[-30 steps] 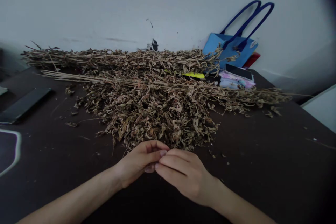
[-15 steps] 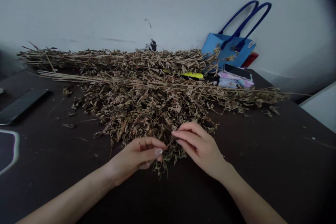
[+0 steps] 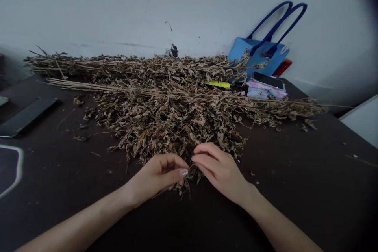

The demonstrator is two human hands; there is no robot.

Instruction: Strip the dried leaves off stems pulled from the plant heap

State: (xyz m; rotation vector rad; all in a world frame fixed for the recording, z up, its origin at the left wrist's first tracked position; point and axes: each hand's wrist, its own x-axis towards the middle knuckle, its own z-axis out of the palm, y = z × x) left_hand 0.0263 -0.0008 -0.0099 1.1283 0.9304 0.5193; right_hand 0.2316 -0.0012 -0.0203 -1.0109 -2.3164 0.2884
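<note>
A large heap of dried leafy stalks (image 3: 165, 122) lies on the dark table in front of me. At its near edge my left hand (image 3: 162, 173) pinches a thin dried stem (image 3: 161, 193) between thumb and forefinger; the stem's end pokes out below the palm. My right hand (image 3: 220, 171) is close beside it on the right, its fingers curled together and bent down onto the same sprig. The right thumb is hidden behind the fingers. Small crumpled leaves (image 3: 193, 175) hang between and under the two hands.
Longer bundles of stalks (image 3: 118, 65) stretch along the wall. At the back right stand a blue bag (image 3: 251, 49) with dark handles and a phone (image 3: 268, 80) on a pastel packet (image 3: 264, 89). A yellow object (image 3: 217, 84) pokes from the heap. Another dark phone-like slab (image 3: 28, 116) lies left.
My right hand has come slightly down and left, closer to my left hand. The stem's end now shows below my left palm. The view has shifted a little.
</note>
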